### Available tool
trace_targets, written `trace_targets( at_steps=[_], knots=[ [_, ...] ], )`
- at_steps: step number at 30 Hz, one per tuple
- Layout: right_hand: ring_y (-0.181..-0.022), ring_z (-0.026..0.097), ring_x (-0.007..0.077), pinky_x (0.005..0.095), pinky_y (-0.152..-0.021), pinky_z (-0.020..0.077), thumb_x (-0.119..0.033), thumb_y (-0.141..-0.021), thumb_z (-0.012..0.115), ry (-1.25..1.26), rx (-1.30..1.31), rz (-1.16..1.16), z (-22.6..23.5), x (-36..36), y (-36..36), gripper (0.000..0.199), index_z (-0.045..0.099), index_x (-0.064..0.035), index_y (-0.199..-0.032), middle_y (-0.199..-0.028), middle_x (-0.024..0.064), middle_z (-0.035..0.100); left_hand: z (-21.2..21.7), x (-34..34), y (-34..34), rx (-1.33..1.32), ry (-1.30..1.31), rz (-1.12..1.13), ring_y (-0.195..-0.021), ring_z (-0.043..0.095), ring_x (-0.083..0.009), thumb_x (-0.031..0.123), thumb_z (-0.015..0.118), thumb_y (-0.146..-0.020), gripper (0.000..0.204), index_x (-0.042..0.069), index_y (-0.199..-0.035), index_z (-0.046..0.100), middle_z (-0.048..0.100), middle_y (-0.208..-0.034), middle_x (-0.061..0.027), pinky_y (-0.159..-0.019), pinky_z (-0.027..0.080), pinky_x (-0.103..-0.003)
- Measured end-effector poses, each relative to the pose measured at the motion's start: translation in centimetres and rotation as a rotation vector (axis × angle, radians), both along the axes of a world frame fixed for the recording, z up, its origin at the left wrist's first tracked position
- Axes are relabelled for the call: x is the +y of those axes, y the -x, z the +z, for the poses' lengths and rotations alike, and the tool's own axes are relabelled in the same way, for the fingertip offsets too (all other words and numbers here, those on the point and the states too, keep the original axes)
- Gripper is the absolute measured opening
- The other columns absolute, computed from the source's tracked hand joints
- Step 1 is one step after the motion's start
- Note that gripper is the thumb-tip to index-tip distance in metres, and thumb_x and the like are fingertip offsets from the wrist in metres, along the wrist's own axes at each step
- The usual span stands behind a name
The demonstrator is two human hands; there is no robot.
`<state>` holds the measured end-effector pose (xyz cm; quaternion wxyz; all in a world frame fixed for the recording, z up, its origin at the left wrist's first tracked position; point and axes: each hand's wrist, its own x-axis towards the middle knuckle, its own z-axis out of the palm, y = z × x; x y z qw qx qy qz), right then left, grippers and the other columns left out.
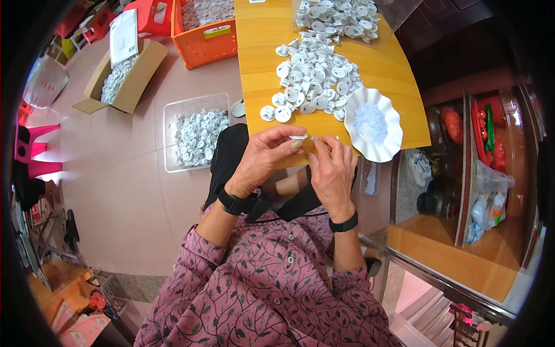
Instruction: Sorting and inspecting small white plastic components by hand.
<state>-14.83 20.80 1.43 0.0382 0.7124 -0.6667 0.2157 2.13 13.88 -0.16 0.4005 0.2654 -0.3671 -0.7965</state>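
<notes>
My left hand (263, 157) pinches a small white round plastic part (298, 137) between thumb and fingertips, just over the near edge of the yellow wooden table (260, 63). Close beside it, my right hand (334, 176) has its thumb and fingers drawn together; what they hold is too small to make out. Beyond both hands spreads a loose pile of similar white round parts (315, 75). A white dish with a wavy rim (394, 139) stands right of the pile, holding small pale bluish pieces (370, 120).
A clear plastic bin (167, 141) of white parts sits on the floor at left. Behind it are an open cardboard box (144, 72) and an orange crate (202, 55), also filled. More parts lie in a clear bag (338, 20). Wooden shelving (457, 248) flanks my right.
</notes>
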Motion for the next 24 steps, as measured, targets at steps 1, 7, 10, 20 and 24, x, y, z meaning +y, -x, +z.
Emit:
trace_targets(
  at_steps=[1, 7, 10, 20, 24],
  knots=[
    [-0.106, 0.051, 0.0279, 0.0431, -0.087, 0.0376, -0.016, -0.083, 0.071, -0.014, 0.024, 0.004, 0.2, 0.1, 0.0, 0.04, 0.063, -0.0053, -0.121, -0.119, 0.0072, 0.056, -0.1, 0.1, 0.0, 0.0, 0.0, 0.004, -0.092, 0.063, -0.009, 0.005, 0.066, -0.093, 0.027, 0.001, -0.119, 0.066, 0.067, -0.106, -0.0039, -0.087, 0.052, -0.024],
    [-0.112, 0.05, 0.0287, 0.0432, -0.092, 0.037, -0.015, -0.079, 0.073, -0.129, -0.01, 0.087, 2.0, 1.1, 0.4, 0.046, 0.062, -0.0042, -0.123, -0.123, 0.0077, 0.055, -0.3, 0.4, -0.1, -0.059, 0.109, 0.016, -0.098, 0.061, -0.0093, 0.003, 0.065, -0.092, 0.031, 0.002, -0.123, 0.062, 0.065, -0.119, -0.0047, -0.089, 0.051, -0.025],
    [-0.112, 0.051, 0.0281, 0.0421, -0.094, 0.0385, -0.008, -0.078, 0.072, -0.156, -0.049, 0.119, 2.0, 1.2, 0.8, 0.044, 0.063, -0.0031, -0.12, -0.121, 0.0076, 0.057, -0.4, 0.4, -0.1, -0.037, 0.125, 0.014, -0.099, 0.062, -0.0107, 0.002, 0.064, -0.093, 0.029, 0.002, -0.122, 0.061, 0.064, -0.123, -0.0069, -0.089, 0.052, -0.026],
    [-0.095, 0.059, 0.0283, 0.0393, -0.084, 0.0471, 0.002, -0.075, 0.069, 0.09, -0.142, 0.208, -1.0, 1.2, 1.9, 0.017, 0.065, 0.0, -0.092, -0.1, 0.0096, 0.063, -0.4, 0.7, -0.1, 0.113, 0.037, -0.017, -0.102, 0.067, -0.0203, -0.001, 0.061, -0.093, 0.027, 0.0, -0.12, 0.061, 0.061, -0.127, -0.0107, -0.091, 0.057, -0.034],
    [-0.093, 0.06, 0.0304, 0.0383, -0.082, 0.0489, 0.003, -0.078, 0.068, 0.069, -0.167, 0.15, -0.4, 1.1, 0.9, 0.016, 0.062, 0.0004, -0.093, -0.097, 0.0122, 0.063, -0.8, 0.8, 0.0, 0.069, 0.105, -0.02, -0.103, 0.066, -0.019, 0.001, 0.063, -0.093, 0.029, 0.0, -0.121, 0.062, 0.061, -0.126, -0.0098, -0.091, 0.057, -0.033]
  ],
)
